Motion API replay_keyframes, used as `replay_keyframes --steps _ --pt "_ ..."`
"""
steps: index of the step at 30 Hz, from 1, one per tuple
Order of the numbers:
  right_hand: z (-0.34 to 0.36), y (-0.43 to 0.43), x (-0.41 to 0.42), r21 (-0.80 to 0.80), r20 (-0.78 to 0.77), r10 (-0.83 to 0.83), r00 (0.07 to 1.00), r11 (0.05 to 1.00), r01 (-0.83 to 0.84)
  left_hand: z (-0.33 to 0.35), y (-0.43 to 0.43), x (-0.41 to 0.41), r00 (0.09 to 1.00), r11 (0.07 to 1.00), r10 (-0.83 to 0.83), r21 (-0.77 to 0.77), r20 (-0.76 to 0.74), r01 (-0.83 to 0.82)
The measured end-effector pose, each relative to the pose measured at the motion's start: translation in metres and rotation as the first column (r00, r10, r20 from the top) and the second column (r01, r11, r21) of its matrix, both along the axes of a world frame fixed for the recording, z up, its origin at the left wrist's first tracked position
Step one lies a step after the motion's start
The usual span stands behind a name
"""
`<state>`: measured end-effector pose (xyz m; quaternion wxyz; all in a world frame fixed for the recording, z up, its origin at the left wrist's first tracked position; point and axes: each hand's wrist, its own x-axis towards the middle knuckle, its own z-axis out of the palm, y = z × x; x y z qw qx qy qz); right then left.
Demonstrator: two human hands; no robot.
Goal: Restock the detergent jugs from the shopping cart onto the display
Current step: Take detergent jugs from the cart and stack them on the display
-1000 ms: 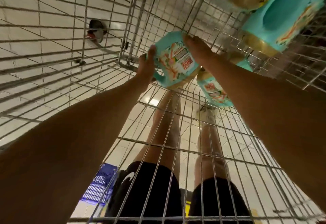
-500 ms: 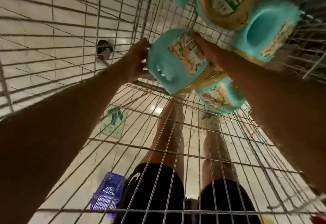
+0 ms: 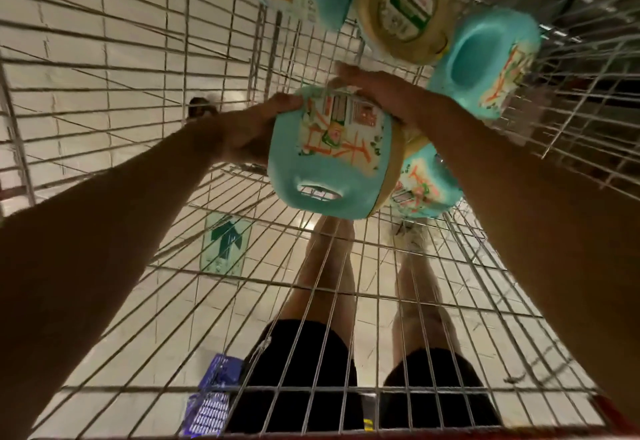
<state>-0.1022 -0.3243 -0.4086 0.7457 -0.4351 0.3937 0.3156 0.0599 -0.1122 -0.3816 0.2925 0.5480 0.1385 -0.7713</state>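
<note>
Since half a second ago the jug [image 3: 327, 165] has come up nearer the camera inside the cart [image 3: 138, 388]. Left hand [image 3: 254, 133] and right hand [image 3: 382, 94] grip its sides, fingers curled round it.

**Both grips on one jug**

Both bare arms [image 3: 138, 204] reach forward and down. The left grip [image 3: 256, 131] curls round the left side of the jug [image 3: 329, 169]; the right grip [image 3: 377, 96] clasps its far top edge. Bare legs [image 3: 329, 266] stand below.
</note>
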Motion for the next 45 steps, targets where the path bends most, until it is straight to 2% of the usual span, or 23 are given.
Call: replay_keyframes --steps 1,3,7,9,11,16,18,22,24,28,32,34,37,40,43,45 --pt "0.002 0.001 -0.011 0.001 -0.027 -0.153 0.988 0.988 0.154 0.005 0.0 0.001 1.0 1.0 -0.01 0.015 0.028 0.009" --pt "0.011 0.006 -0.035 0.061 -0.045 -0.356 0.933 0.932 0.358 0.025 -0.004 -0.003 1.0 0.998 -0.014 -0.065 0.003 0.014" --pt "0.058 0.02 -0.061 0.193 -0.107 -0.575 0.811 0.788 0.584 0.073 -0.009 -0.026 0.989 0.98 0.145 -0.136 -0.03 -0.147" --pt "0.088 0.024 -0.066 0.199 -0.104 -0.676 0.729 0.704 0.681 0.098 -0.013 -0.042 0.971 0.962 0.237 -0.137 -0.019 -0.237" --pt "0.123 0.027 -0.074 0.19 -0.059 -0.753 0.656 0.636 0.748 0.123 -0.016 -0.057 0.946 0.937 0.325 -0.131 -0.017 -0.324" --pt "0.212 0.032 -0.102 0.17 0.012 -0.89 0.455 0.45 0.877 0.188 -0.02 -0.091 0.906 0.883 0.423 -0.213 -0.024 -0.418" --pt "0.247 0.036 -0.115 0.156 0.048 -0.9 0.434 0.436 0.886 0.216 -0.022 -0.108 0.882 0.842 0.469 -0.273 -0.056 -0.465" --pt "0.314 0.043 -0.146 0.146 0.147 -0.863 0.484 0.503 0.852 0.276 -0.031 -0.149 0.878 0.807 0.475 -0.366 -0.063 -0.463" --pt "0.345 0.041 -0.166 0.117 0.179 -0.853 0.49 0.513 0.85 0.306 -0.034 -0.167 0.904 0.828 0.428 -0.403 0.008 -0.389" --pt "0.398 0.023 -0.219 0.114 0.249 -0.833 0.494 0.532 0.839 0.363 -0.043 -0.192 0.961 0.871 0.215 -0.479 0.173 -0.109" --pt "0.447 0.017 -0.281 0.156 0.291 -0.824 0.487 0.543 0.825 0.41 -0.058 -0.224 0.962 0.845 0.059 -0.527 0.265 0.094" --pt "0.466 0.02 -0.31 0.196 0.29 -0.85 0.439 0.502 0.843 0.427 -0.066 -0.25 0.946 0.836 0.0 -0.519 0.324 0.178" --pt "0.479 0.025 -0.358 0.213 0.264 -0.893 0.363 0.421 0.882 0.444 -0.073 -0.294 0.936 0.82 -0.039 -0.524 0.35 0.23" --pt "0.488 0.031 -0.403 0.223 0.243 -0.91 0.337 0.391 0.893 0.459 -0.074 -0.336 0.932 0.795 -0.078 -0.542 0.354 0.273" --pt "0.488 0.04 -0.446 0.144 0.351 -0.863 0.364 0.434 0.889 0.465 -0.07 -0.371 0.907 0.752 -0.134 -0.555 0.4 0.356" --pt "0.488 0.05 -0.476 0.043 0.445 -0.79 0.423 0.49 0.871 0.466 -0.065 -0.39 0.888 0.712 -0.193 -0.563 0.418 0.42"
